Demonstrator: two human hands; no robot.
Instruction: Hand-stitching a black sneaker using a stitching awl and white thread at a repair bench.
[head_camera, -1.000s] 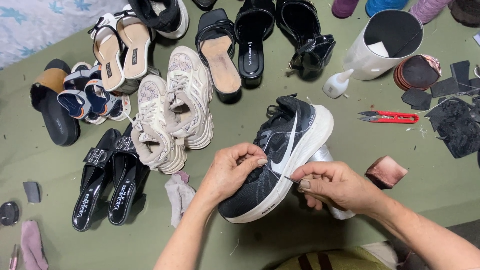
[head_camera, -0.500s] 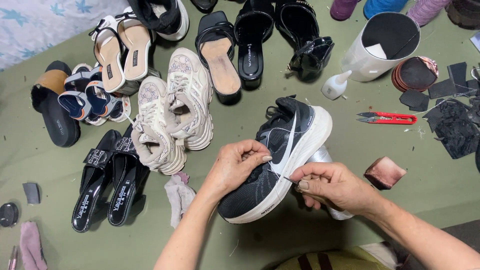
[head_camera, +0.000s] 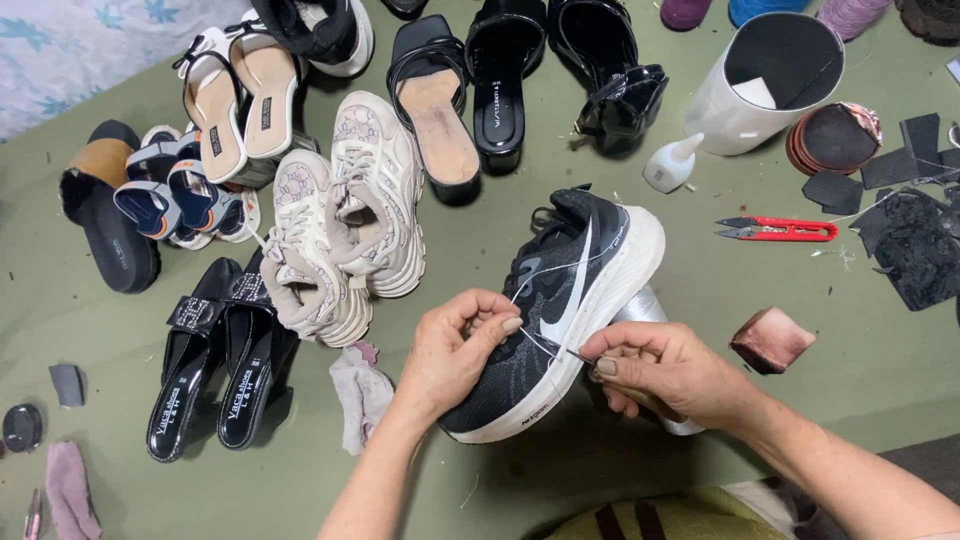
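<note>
At the centre you have a black sneaker (head_camera: 560, 300) with a white sole and a white curved stripe on its side. At ten o'clock from it sits a pair of cream sneakers (head_camera: 345, 225) with a faint repeating printed pattern. At eight o'clock lie glossy black heeled sandals (head_camera: 220, 360) with pale lettering inside, and a pale pinkish rag (head_camera: 362, 390). At two o'clock you see red-handled snips (head_camera: 778, 230) and a white cylinder container (head_camera: 765, 85) with a black interior. At three o'clock lies a brownish-pink block (head_camera: 770, 340). Everything rests on an olive-green cloth (head_camera: 700, 440); at eleven o'clock shows a pale fabric (head_camera: 80, 50) with blue star shapes.
</note>
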